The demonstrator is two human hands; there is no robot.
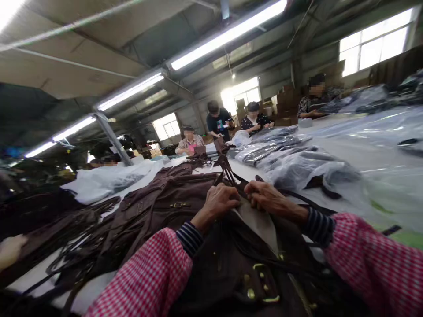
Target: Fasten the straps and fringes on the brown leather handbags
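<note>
A dark brown bag (205, 268) with brass-coloured buckles lies close in front of me, its opening spread to show a pale grey lining (259, 222). My left hand (220, 200) is closed at the left edge of the opening, fingers curled on the bag's rim. On the opposite side of the opening, my right hand (266, 198) is closed in a pinch on the edge near a dark strap. The hands are a short gap apart. What exactly lies between the fingertips is partly hidden.
More brown bags (178, 200) are piled on the left of the white table (39, 275). Clear plastic-wrapped goods (291, 158) cover the right. Another person's hand (11, 251) shows at the far left edge. Several people sit or stand beyond the table.
</note>
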